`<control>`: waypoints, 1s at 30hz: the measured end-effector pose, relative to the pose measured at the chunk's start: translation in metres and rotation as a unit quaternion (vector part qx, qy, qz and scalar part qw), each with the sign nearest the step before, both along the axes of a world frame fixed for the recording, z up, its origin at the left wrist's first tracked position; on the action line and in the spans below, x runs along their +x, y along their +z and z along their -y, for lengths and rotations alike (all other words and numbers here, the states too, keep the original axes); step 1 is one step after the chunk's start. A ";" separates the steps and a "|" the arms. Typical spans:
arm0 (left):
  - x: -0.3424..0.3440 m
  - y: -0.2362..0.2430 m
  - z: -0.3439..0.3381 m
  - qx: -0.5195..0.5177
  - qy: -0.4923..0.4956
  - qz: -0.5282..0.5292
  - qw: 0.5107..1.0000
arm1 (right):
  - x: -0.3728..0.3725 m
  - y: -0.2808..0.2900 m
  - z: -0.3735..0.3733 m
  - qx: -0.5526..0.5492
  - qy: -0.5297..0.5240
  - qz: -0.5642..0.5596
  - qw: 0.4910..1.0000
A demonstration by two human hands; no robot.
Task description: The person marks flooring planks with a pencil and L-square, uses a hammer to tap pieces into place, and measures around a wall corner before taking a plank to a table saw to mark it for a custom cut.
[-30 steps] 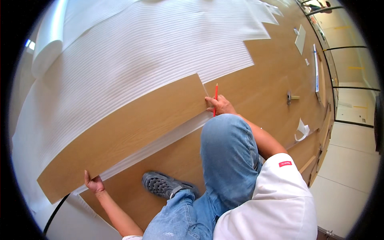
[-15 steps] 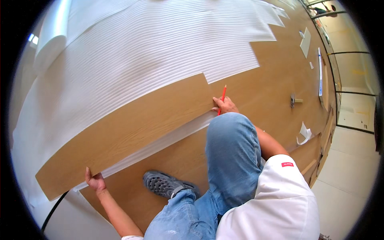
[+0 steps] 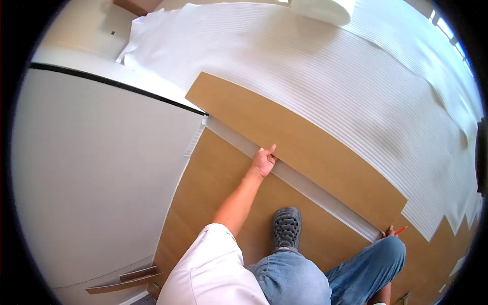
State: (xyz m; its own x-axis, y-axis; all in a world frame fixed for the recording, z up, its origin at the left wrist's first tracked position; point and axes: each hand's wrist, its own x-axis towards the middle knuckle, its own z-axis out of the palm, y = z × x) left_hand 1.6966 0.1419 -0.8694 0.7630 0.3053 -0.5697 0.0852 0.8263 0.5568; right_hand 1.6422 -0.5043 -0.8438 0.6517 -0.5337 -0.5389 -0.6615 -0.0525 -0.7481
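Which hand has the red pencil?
The right hand, by the right knee: the red pencil sticks out from it. The left hand shows no pencil; it holds the wooden plank.

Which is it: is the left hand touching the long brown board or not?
Touching. In the head view, the left hand grips the long brown board by its edge, thumb on top.

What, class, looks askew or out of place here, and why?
The loose plank held by the left hand: a strip of pale underlay shows between it and the laid flooring, so they don't meet. The underlay's upper-left edge looks crumpled, not flat.
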 end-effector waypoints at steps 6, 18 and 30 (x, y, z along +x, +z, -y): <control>0.001 0.021 0.009 0.050 -0.154 -0.029 0.986 | 0.002 0.019 0.011 -0.091 0.076 -0.008 0.993; 0.035 0.077 0.004 0.652 -0.377 -0.102 0.650 | 0.000 0.012 0.014 -0.127 0.126 -0.032 0.983; 0.043 -0.029 0.016 0.851 -0.257 0.076 0.452 | 0.013 -0.020 0.103 -0.294 0.433 -0.187 0.831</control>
State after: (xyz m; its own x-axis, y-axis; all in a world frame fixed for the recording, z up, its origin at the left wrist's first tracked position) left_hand 1.7392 0.1259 -0.8987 0.9732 -0.0375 0.2268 -0.1241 -0.9162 0.3810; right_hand 1.6548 -0.6073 -0.8640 0.7742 -0.1945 -0.6023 -0.3661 -0.9139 -0.1755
